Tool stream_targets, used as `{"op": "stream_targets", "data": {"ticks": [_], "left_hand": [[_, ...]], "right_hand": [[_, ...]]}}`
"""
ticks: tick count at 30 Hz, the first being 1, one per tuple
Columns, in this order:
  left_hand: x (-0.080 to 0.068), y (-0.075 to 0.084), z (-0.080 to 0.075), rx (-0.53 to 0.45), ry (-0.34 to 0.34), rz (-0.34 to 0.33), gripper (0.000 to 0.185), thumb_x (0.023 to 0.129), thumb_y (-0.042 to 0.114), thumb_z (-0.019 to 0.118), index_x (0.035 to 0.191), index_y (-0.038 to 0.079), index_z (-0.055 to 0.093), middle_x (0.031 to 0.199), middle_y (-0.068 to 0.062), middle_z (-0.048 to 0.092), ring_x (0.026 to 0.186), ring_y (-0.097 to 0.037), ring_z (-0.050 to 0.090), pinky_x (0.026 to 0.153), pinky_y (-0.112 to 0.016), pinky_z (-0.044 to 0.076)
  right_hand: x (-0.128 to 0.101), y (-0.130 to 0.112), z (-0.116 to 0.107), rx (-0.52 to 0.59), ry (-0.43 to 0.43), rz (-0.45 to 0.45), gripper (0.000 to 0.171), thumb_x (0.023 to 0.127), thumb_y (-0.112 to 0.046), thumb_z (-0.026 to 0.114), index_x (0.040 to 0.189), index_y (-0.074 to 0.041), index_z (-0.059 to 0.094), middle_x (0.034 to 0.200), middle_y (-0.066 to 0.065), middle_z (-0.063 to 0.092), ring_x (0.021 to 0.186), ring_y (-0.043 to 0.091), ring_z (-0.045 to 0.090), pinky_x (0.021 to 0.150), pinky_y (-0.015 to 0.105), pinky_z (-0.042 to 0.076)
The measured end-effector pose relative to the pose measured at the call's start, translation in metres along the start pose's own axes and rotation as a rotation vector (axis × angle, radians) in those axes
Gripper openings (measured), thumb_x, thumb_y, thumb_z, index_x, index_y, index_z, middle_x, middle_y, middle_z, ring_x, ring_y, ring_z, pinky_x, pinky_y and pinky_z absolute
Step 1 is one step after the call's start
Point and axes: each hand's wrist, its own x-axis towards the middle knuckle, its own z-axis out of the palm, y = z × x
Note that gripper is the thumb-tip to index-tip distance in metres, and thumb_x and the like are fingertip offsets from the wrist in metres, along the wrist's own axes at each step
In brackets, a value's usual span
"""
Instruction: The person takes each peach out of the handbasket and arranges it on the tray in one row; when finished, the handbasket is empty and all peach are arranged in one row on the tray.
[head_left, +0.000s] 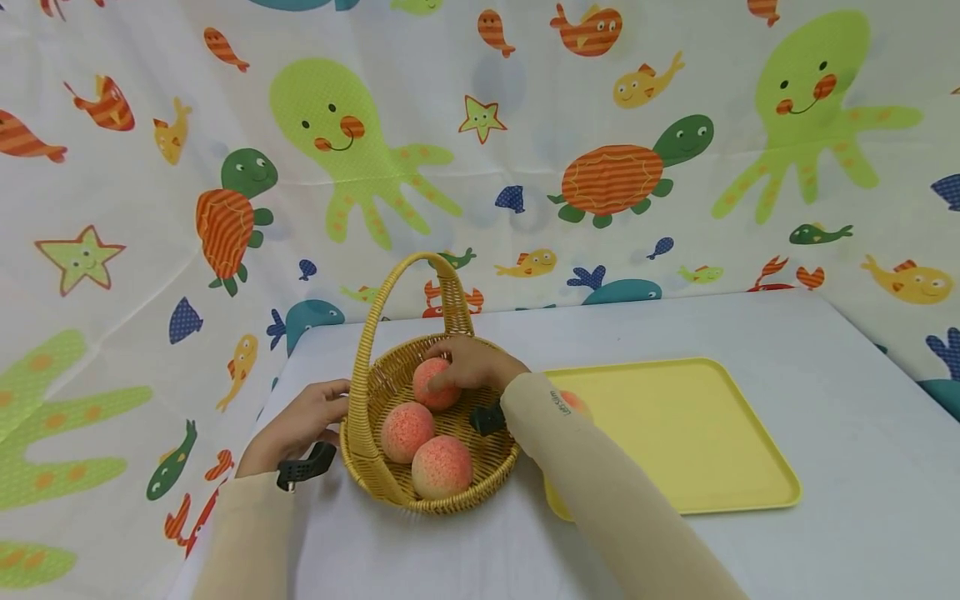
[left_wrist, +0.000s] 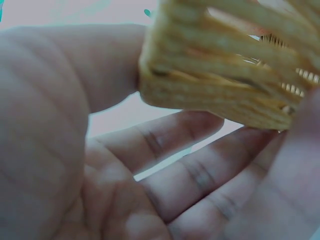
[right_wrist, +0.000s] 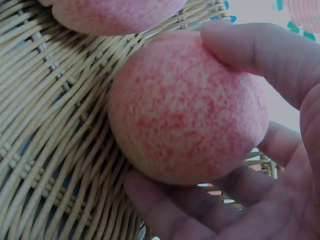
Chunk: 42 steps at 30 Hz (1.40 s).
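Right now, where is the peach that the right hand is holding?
In the head view the peach sits at the far side of the wicker basket, under the right hand, behind two other peaches.

A table in a corner hung with a sea-animal curtain.

The white table (head_left: pixel 825 400) stood against a curtain (head_left: pixel 525 100) printed with green octopuses, turtles, starfish and striped fish. The curtain covered the back and both sides, and the light was soft and even.
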Motion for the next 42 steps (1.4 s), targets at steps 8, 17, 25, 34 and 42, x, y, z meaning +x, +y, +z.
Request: {"op": "stream_targets", "data": {"ticks": [8,17,25,34,42], "left_hand": [[0.000,0.000,0.000,-0.005,-0.004,-0.001,0.043,0.104,0.018,0.058,0.139,-0.007,0.057,0.115,-0.017,0.072,0.097,-0.023,0.070,0.072,-0.042,0.064],[-0.001,0.000,0.000,-0.019,-0.017,-0.014,0.046,0.105,0.019,0.057,0.143,-0.007,0.054,0.121,-0.020,0.071,0.098,-0.021,0.070,0.073,-0.042,0.064],[0.000,-0.001,0.000,-0.022,-0.011,-0.021,0.046,0.105,0.021,0.058,0.142,-0.006,0.055,0.119,-0.019,0.072,0.096,-0.020,0.071,0.072,-0.041,0.064],[0.000,0.000,0.000,-0.006,-0.008,-0.017,0.044,0.105,0.020,0.058,0.140,-0.006,0.056,0.116,-0.017,0.072,0.093,-0.021,0.070,0.071,-0.039,0.063],[0.000,-0.001,-0.001,-0.006,-0.004,-0.022,0.044,0.105,0.019,0.057,0.141,-0.006,0.056,0.115,-0.016,0.072,0.093,-0.021,0.070,0.071,-0.040,0.063]], "right_hand": [[-0.007,0.003,-0.004,0.025,0.020,-0.027,0.057,0.088,-0.028,0.077,0.142,-0.017,0.064,0.137,0.006,0.062,0.118,0.022,0.060,0.096,0.038,0.053],[-0.031,0.000,-0.017,0.159,0.034,-0.065,0.050,0.089,-0.027,0.077,0.137,-0.019,0.067,0.122,0.001,0.068,0.107,0.018,0.063,0.089,0.032,0.054],[-0.057,0.006,-0.029,0.155,0.063,-0.105,0.060,0.089,-0.031,0.078,0.144,-0.014,0.061,0.134,0.004,0.064,0.115,0.022,0.061,0.094,0.038,0.056],[-0.084,0.016,-0.039,0.174,0.094,-0.136,0.055,0.090,-0.029,0.078,0.142,-0.017,0.063,0.124,0.003,0.067,0.106,0.024,0.063,0.086,0.037,0.057],[-0.103,0.021,-0.047,0.225,0.133,-0.126,0.053,0.089,-0.026,0.078,0.139,-0.019,0.065,0.123,0.004,0.068,0.103,0.027,0.063,0.085,0.037,0.058]]}}
